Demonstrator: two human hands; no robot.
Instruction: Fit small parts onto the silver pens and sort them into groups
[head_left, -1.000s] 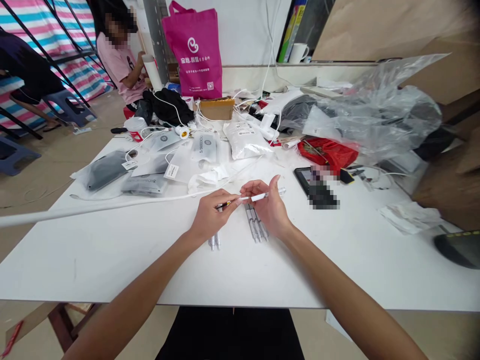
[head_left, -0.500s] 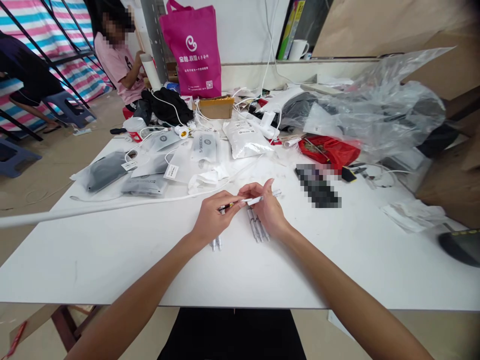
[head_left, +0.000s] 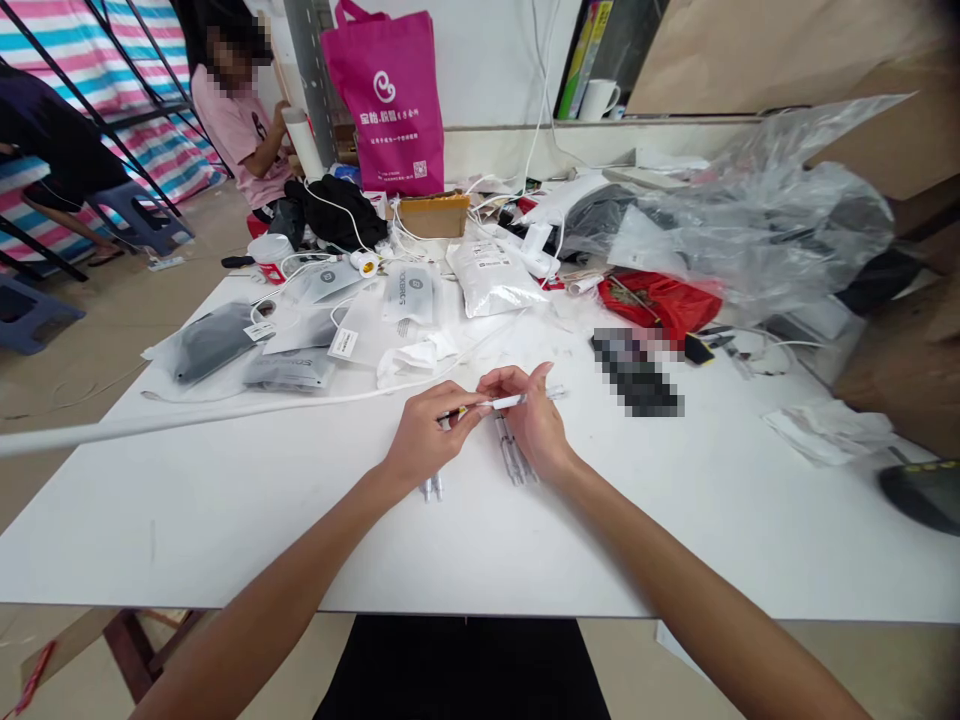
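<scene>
The handling looks midway: near the centre of the frame, a white pen barrel (head_left: 508, 401) is up off the desk (head_left: 300, 540), between the two hands. The left hand (head_left: 421, 432) pinches a slim dark piece (head_left: 450, 412) between its fingers, at the barrel's left end. The right hand (head_left: 541, 430) has its fingers curled about the barrel, thumb raised; whether they press on it I cannot tell. Just below the right hand, several clear pens (head_left: 514, 460) lie side by side; below the left hand, a pair of pen ends (head_left: 433, 488) shows. Perhaps one group is done and the other left, but nothing marks which.

The hands cover parts of both groups, so no sure count. Whether the dark piece enters the barrel or only meets it is too small to tell.
</scene>
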